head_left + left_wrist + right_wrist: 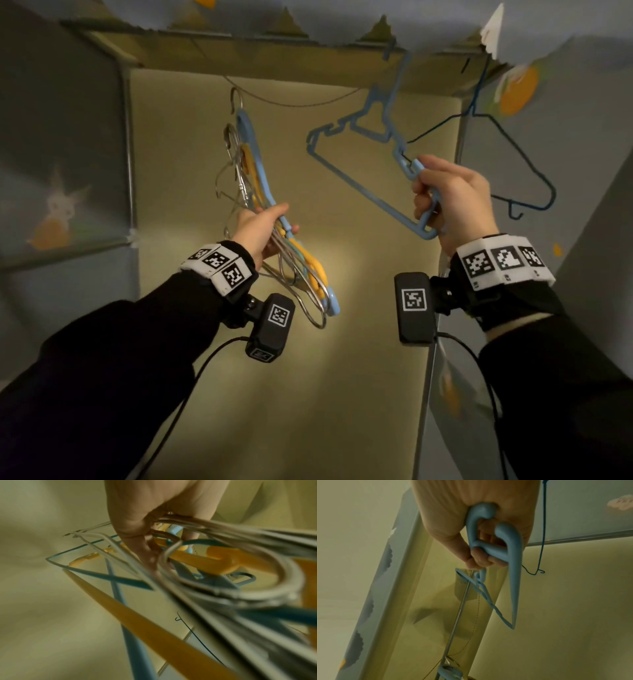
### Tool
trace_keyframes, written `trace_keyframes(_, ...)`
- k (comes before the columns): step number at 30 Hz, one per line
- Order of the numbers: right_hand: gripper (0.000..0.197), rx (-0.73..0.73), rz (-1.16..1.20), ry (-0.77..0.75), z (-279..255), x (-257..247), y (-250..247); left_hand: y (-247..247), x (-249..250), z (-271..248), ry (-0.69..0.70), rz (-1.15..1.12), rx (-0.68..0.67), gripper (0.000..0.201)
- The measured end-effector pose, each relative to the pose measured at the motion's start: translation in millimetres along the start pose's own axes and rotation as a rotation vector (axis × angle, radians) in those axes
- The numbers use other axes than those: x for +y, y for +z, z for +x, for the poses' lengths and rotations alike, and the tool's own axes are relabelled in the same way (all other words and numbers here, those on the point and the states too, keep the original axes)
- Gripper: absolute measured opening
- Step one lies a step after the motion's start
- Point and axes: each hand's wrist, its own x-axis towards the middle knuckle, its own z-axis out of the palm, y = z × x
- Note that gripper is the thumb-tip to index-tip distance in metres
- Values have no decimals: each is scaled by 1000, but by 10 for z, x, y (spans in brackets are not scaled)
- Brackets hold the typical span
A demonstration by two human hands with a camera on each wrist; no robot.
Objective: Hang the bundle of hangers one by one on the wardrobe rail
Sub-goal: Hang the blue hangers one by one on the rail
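Observation:
My left hand (260, 233) grips a bundle of hangers (250, 171), made of silver wire, yellow and light blue ones, held up at the left inside the wardrobe. Close up, my left hand's fingers (137, 524) curl round the bundle (197, 563). My right hand (445, 202) grips the right end of a single light blue plastic hanger (359, 133), tilted, with its hook reaching up to the top edge. The right wrist view shows this hanger (513, 555) in the fist, with the thin metal rail (458, 616) beyond. A dark blue wire hanger (513, 150) hangs at the right.
The wardrobe has a beige back panel (274, 377) and grey fabric sides, the left one printed with a rabbit (61, 202). A grey fabric flap (342, 20) overhangs the top and hides the hooks. A thin cord (291, 102) sags across the back. A frame pole (128, 154) stands at the left.

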Motion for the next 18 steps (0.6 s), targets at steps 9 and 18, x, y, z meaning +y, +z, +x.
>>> trace_keyframes(9, 39, 42, -9, -35, 313, -33, 184, 70, 173, 61, 39, 40, -28, 36)
trace_keyframes(18, 33, 91, -1, -13, 563, 50, 233, 105, 220, 73, 42, -13, -45, 30)
